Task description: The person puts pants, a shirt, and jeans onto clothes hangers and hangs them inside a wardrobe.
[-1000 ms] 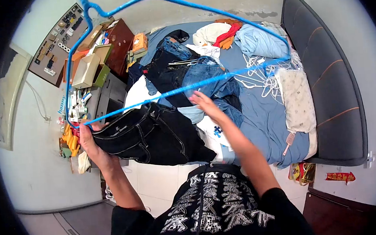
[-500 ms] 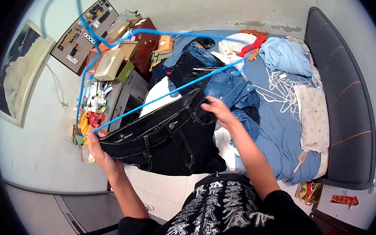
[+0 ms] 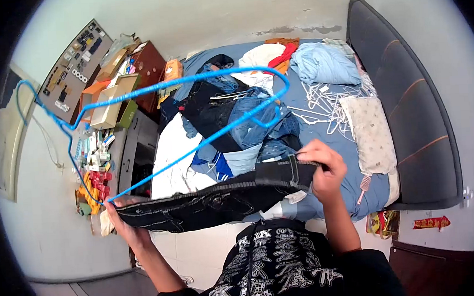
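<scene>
1. The left hand [image 3: 128, 225] is closed, gripping one end of the waistband of the black trousers [image 3: 213, 206] together with a corner of the blue hanger [image 3: 157, 88]; some of its fingers are hidden.
2. The right hand [image 3: 326, 167] is closed on the other end of the trousers, its fingers curled over the cloth.
3. The trousers stretch sideways between the hands, in front of the near edge of the bed [image 3: 332, 188], and show light stitching.
4. The hanger rises from the left hand, its hook to the upper left and its bars slanting across the view of the bed.
5. Beyond the trousers, blue jeans [image 3: 249, 123] lie in a clothes pile toward the bed's left end.
6. White hangers [image 3: 329, 110] lie tangled beside a pillow [image 3: 369, 134] near the headboard edge.
7. A pink hairbrush [image 3: 364, 183] lies by the bed's near right corner.
</scene>
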The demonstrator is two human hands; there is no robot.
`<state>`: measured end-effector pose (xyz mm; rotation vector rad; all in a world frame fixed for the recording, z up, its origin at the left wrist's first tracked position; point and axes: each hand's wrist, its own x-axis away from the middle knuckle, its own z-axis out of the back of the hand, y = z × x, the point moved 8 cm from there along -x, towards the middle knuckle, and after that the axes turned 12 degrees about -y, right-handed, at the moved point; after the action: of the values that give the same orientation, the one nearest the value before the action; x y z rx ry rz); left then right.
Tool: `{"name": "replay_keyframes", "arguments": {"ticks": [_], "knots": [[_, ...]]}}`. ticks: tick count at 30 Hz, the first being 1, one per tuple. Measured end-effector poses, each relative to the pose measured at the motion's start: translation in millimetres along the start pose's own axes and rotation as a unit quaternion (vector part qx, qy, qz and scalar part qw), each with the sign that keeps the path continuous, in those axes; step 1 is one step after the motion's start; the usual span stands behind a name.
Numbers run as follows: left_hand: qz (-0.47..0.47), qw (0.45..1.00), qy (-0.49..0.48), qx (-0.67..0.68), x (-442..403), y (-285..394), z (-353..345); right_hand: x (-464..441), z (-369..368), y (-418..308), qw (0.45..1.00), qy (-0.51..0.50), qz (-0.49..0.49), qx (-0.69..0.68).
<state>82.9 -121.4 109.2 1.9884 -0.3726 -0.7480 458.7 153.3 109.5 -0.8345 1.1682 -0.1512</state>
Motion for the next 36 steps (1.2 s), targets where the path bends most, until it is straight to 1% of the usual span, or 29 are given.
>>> {"name": "replay_keyframes", "arguments": {"ticks": [1, 2, 3, 5, 6, 7, 9, 10, 11, 13, 15, 17, 18, 19, 21, 22, 23, 25, 26, 27, 29, 30, 31, 32, 33, 34, 35, 36], "knots": [[-0.003, 0.997, -0.068, 0.021, -7, 5, -28, 6, 9, -10, 0.999, 0.031, 0.013, -0.009], [-0.002, 0.992, 0.128, -0.009, 6, 4, -21, 6, 11, -16, 0.998, 0.049, 0.029, -0.032], [-0.015, 1.000, 0.017, 0.003, -3, 5, -27, 6, 11, -21, 0.998, 0.055, 0.027, -0.024], [-0.032, 0.995, 0.089, -0.012, 2, -1, -12, 8, 16, -31, 0.995, 0.076, 0.044, -0.057], [-0.026, 1.000, -0.014, -0.005, -4, -4, -15, 11, 18, -31, 0.995, 0.070, 0.052, -0.055], [-0.025, 1.000, -0.019, -0.003, -5, -5, -17, 14, 19, -31, 0.995, 0.073, 0.052, -0.050], [-0.020, 0.993, -0.112, 0.008, -7, -6, -37, 20, 22, -22, 0.987, 0.108, 0.004, -0.120], [-0.014, 1.000, -0.025, 0.001, -5, -7, -35, 17, 20, -25, 0.982, 0.110, 0.000, -0.151], [-0.015, 0.999, -0.028, 0.003, -6, -7, -36, 17, 21, -29, 0.982, 0.112, 0.003, -0.149], [-0.029, 0.987, -0.153, -0.047, -5, -3, -52, 20, 18, -23, 0.976, 0.107, -0.063, -0.179], [-0.025, 0.989, -0.143, -0.023, -9, -10, -43, 24, 18, -23, 0.974, 0.120, -0.073, -0.179], [-0.035, 0.998, -0.049, -0.008, -7, -8, -43, 28, 16, -24, 0.971, 0.131, -0.082, -0.182], [-0.028, 0.999, -0.016, 0.002, -5, -8, -44, 33, 16, -23, 0.965, 0.155, -0.086, -0.191], [-0.031, 0.999, -0.018, 0.002, -5, -6, -50, 35, 17, -20, 0.959, 0.178, -0.090, -0.201], [0.008, 0.993, 0.106, 0.049, -2, -12, -40, 35, 16, -17, 0.957, 0.180, -0.092, -0.209], [0.002, 1.000, -0.003, 0.028, -7, -9, -46, 36, 15, -16, 0.955, 0.179, -0.099, -0.216], [0.002, 1.000, -0.004, 0.028, -10, -12, -41, 37, 14, -18, 0.954, 0.180, -0.098, -0.217], [-0.015, 1.000, 0.017, 0.007, -12, -13, -35, 45, 12, -11, 0.933, 0.202, -0.165, -0.248], [-0.015, 1.000, 0.017, 0.007, -13, -12, -37, 37, 12, -18, 0.939, 0.194, -0.138, -0.250], [-0.020, 1.000, 0.004, -0.007, -14, -9, -45, 37, 11, -19, 0.939, 0.194, -0.137, -0.250], [-0.027, 0.999, -0.008, -0.019, -16, -8, -46, 33, 2, -17, 0.908, 0.167, -0.123, -0.365], [-0.024, 0.999, -0.034, -0.015, -20, -12, -43, 30, 3, -18, 0.907, 0.166, -0.123, -0.366], [-0.020, 0.998, -0.061, -0.010, -22, -13, -45, 27, 1, -17, 0.884, 0.166, -0.132, -0.418], [-0.020, 0.998, -0.061, -0.010, -22, -14, -45, 26, -1, -15, 0.857, 0.164, -0.142, -0.467], [-0.017, 0.999, -0.038, 0.006, -23, -16, -43, 28, 1, -12, 0.857, 0.165, -0.142, -0.467], [-0.014, 1.000, -0.014, 0.023, -23, -18, -41, 25, 0, -16, 0.907, 0.083, -0.127, -0.394], [-0.015, 1.000, -0.014, 0.024, -24, -18, -37, 22, -2, -23, 0.943, 0.000, -0.110, -0.314], [-0.010, 1.000, -0.005, 0.024, -24, -20, -30, 20, 2, -31, 0.962, -0.035, -0.082, -0.257]]}}
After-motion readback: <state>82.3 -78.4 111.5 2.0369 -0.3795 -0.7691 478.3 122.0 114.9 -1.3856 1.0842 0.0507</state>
